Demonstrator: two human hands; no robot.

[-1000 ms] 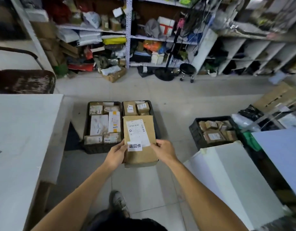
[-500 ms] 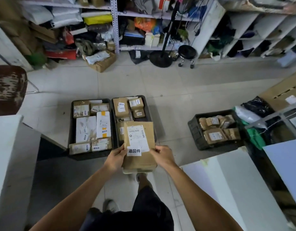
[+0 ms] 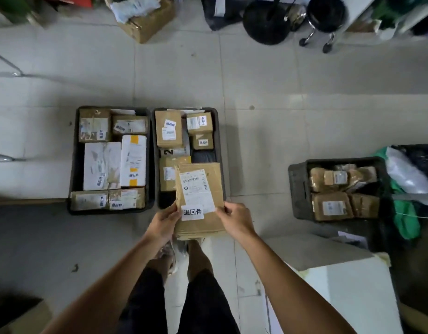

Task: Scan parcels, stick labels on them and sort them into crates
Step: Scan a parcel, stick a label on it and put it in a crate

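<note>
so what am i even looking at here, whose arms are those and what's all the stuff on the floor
There is no machine here. A camera worn on a person's head looks forward and down, so the two bare arms reaching into the picture are that person's own.

The left hand and the right hand hold a flat brown parcel between them, one at each side edge. It carries a white shipping label, and below that a smaller white sticker with three printed characters.

On the tiled floor stand three dark crates. The left crate is packed with brown and white parcels. The middle crate, partly under the held parcel, holds several brown boxes with similar stickers. The right crate, set apart, holds brown padded packets. The person's legs and shoes show below the parcel.
</note>
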